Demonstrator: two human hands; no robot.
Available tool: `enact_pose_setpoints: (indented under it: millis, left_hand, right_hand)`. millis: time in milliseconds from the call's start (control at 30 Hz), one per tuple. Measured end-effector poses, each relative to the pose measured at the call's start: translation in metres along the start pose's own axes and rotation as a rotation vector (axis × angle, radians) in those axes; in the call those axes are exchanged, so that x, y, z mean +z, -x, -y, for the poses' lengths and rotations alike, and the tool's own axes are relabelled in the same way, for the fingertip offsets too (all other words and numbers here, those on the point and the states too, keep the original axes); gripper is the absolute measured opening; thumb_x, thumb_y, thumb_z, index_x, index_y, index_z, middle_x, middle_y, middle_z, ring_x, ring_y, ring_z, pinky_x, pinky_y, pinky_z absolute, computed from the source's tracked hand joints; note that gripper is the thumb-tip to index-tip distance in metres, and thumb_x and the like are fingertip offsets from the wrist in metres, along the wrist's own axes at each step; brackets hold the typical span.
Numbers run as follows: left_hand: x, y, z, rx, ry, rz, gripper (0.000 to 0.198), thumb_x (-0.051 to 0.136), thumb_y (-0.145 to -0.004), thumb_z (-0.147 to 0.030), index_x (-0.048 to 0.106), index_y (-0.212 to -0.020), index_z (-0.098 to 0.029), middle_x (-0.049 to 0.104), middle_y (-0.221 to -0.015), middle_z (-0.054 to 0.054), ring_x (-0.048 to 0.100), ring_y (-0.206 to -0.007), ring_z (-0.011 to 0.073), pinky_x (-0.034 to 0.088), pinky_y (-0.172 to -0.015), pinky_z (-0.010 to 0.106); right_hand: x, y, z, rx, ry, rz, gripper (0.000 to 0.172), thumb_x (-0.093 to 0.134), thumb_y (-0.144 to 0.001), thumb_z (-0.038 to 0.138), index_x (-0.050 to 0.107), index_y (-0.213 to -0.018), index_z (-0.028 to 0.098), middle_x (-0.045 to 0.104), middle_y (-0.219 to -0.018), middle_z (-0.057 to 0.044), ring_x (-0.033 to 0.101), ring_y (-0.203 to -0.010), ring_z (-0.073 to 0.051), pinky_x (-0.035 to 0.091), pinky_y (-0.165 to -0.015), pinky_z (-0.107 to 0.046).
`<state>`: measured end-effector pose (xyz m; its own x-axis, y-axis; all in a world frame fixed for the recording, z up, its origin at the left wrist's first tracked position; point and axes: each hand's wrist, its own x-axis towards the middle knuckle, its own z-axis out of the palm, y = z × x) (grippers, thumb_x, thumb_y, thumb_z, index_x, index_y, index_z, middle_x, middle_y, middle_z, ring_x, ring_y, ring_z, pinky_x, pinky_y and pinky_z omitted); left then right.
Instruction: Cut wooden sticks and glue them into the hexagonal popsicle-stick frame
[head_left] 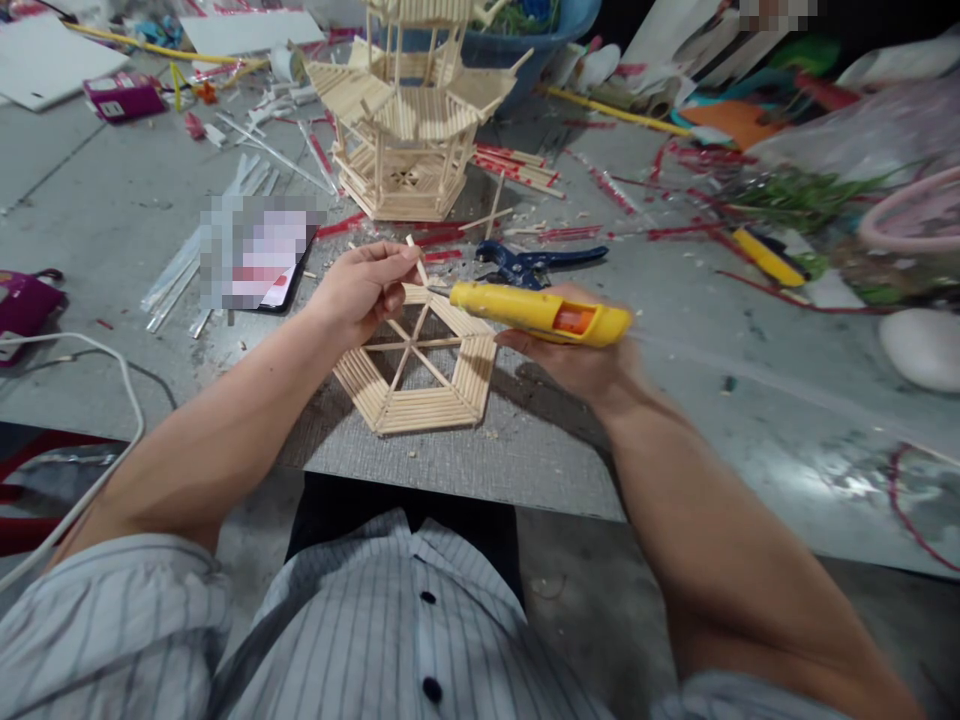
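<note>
My left hand (375, 285) pinches a short pale wooden stick (417, 262) over the far corner of a flat hexagonal frame (427, 408). This frame is made of rows of thin wooden sticks, with spokes crossing at its middle, and it lies on the table near the front edge. In my right hand (577, 360) is a yellow hot glue gun (536, 312), its thin metal nozzle pointing left at the stick's lower end. Whether the nozzle touches the stick I cannot tell. Part of the frame's left side is hidden behind my left hand.
Beyond the frame stands a tiered stick pavilion (405, 180). Blue-handled pliers (536, 262) lie right of it, a phone (274, 255) left, beside clear glue sticks (176, 270). Red wrappers (431, 238) are scattered about. A white cable (127, 380) crosses the left edge.
</note>
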<state>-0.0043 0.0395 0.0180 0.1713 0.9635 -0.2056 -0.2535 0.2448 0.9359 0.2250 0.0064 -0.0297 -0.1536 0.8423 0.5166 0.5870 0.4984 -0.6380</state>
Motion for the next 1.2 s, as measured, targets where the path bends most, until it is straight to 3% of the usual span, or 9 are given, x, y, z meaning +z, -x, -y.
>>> enact_pose_setpoints:
  millis: [233, 1200]
  left_hand:
    - [0.002, 0.0015, -0.0011, 0.003, -0.045, -0.026, 0.021, 0.06, -0.083, -0.017, 0.051, -0.064, -0.015, 0.057, -0.057, -0.004, 0.037, -0.033, -0.0009, 0.025, -0.036, 0.015]
    - [0.0045, 0.0047, -0.0026, -0.002, -0.077, -0.013, 0.022, 0.063, -0.081, -0.018, 0.051, -0.063, -0.015, 0.052, -0.054, -0.006, 0.035, -0.034, -0.0004, 0.023, -0.035, 0.016]
  right_hand:
    - [-0.0026, -0.0007, 0.0035, 0.042, -0.092, 0.01, 0.034, 0.071, -0.068, 0.06, 0.06, -0.079, 0.03, 0.066, -0.073, 0.0, 0.062, -0.064, -0.019, 0.053, -0.062, -0.037]
    - [-0.0031, 0.0, -0.0013, 0.099, -0.155, 0.032, 0.035, 0.073, -0.066, 0.059, 0.059, -0.079, 0.03, 0.061, -0.072, 0.001, 0.059, -0.066, -0.02, 0.052, -0.063, -0.037]
